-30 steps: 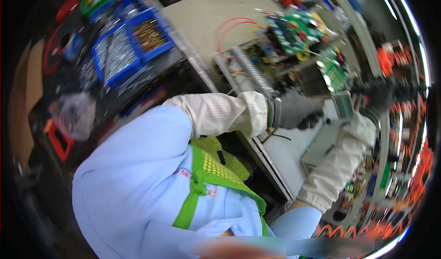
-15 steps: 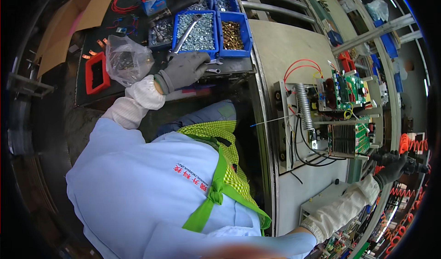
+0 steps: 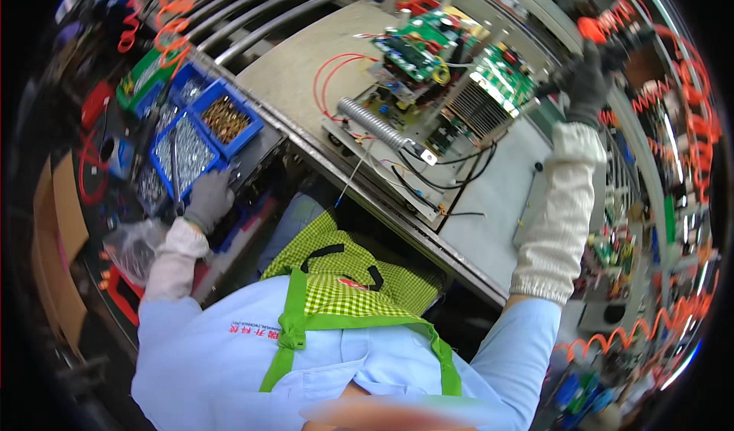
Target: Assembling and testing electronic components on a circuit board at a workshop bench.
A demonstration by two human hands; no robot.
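Observation:
My left hand, in a grey glove, lies palm down at the table edge beside a blue bin of small silvery fasteners. Its fingers look loosely stretched, though blur softens them, and nothing shows in its grasp. Across that bin lies a wrench. A second blue bin beside it holds brass-coloured parts. Out to the right, my right hand is raised, its gloved fingers wrapped round a black power screwdriver. The tool's front end points toward a green circuit board assembly with a finned heatsink.
A coiled metal resistor and loose black cables lie on the assembly's near side. Orange coiled hoses hang at the right. A plastic bag and a cardboard box are at the left. Metal rollers run behind.
The view has turned, so the bins now sit farther left and the assembly higher. My right hand with the screwdriver has risen in view. My left hand stays by the bins.

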